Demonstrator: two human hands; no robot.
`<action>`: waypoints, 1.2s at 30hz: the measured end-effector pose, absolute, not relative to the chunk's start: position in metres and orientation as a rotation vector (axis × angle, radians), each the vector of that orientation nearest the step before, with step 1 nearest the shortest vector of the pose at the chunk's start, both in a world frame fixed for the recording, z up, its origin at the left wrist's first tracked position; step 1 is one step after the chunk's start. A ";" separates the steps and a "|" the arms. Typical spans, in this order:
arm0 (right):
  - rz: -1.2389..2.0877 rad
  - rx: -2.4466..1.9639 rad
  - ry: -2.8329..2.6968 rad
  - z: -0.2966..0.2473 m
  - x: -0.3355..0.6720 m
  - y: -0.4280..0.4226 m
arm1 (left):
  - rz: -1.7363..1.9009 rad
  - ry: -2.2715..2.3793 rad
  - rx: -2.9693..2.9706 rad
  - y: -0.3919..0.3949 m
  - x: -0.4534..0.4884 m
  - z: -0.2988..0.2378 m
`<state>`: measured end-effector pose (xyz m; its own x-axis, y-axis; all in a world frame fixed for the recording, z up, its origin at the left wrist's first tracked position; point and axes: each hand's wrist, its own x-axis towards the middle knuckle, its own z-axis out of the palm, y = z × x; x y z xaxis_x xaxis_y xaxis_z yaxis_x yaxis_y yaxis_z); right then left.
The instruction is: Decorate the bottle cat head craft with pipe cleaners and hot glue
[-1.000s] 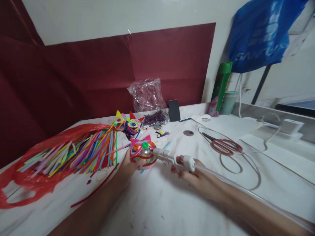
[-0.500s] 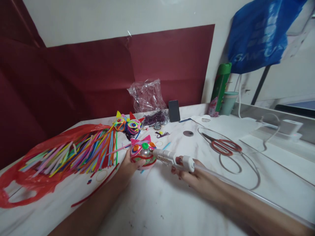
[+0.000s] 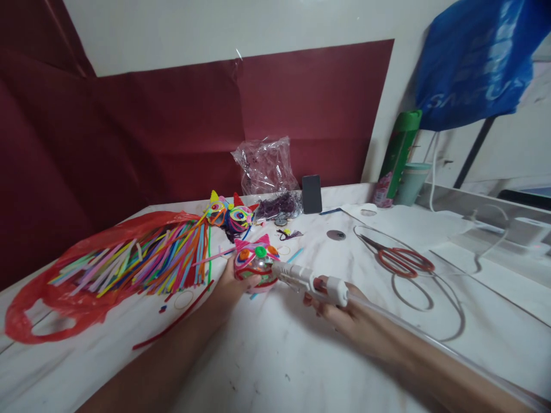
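My left hand (image 3: 238, 279) is closed round a clear round ornament (image 3: 263, 263) with pink ears, orange eyes and a green nose made of pipe cleaners. In my right hand (image 3: 333, 304) is a white glue gun (image 3: 307, 279), its nozzle pointing left at the ornament's right side; whether the tip touches I cannot tell. A clear glue stick (image 3: 413, 327) runs back from the gun over the right forearm. Behind the ornament sit two similar decorated pieces, one with a yellow ear (image 3: 216, 211) and one with red ears (image 3: 241, 217).
Many colourful pipe cleaners (image 3: 150, 258) lie on a red plastic bag (image 3: 26, 321) at left. Red-handled scissors (image 3: 398, 261) and a looped cable (image 3: 458, 330) are at right. A phone (image 3: 311, 195) leans at the back, beside a clear bag (image 3: 269, 166). A green can (image 3: 400, 155) stands near a cup (image 3: 412, 183).
The whole scene has shifted slightly right in view as the camera turned. Both hands keep their hold on the ornament and the glue gun, in nearly the same position.
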<state>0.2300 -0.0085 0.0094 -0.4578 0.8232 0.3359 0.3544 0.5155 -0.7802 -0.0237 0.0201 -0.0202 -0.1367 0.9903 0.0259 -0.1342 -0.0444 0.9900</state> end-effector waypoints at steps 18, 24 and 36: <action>0.826 -0.975 -2.031 0.011 0.231 -0.008 | 1.394 1.160 1.096 0.020 -0.023 -0.021; 0.827 -0.980 -2.030 0.012 0.230 -0.009 | 1.391 1.147 1.104 0.022 -0.024 -0.024; 0.840 -0.983 -2.017 0.005 0.228 -0.008 | 1.421 1.121 1.088 0.020 -0.020 -0.020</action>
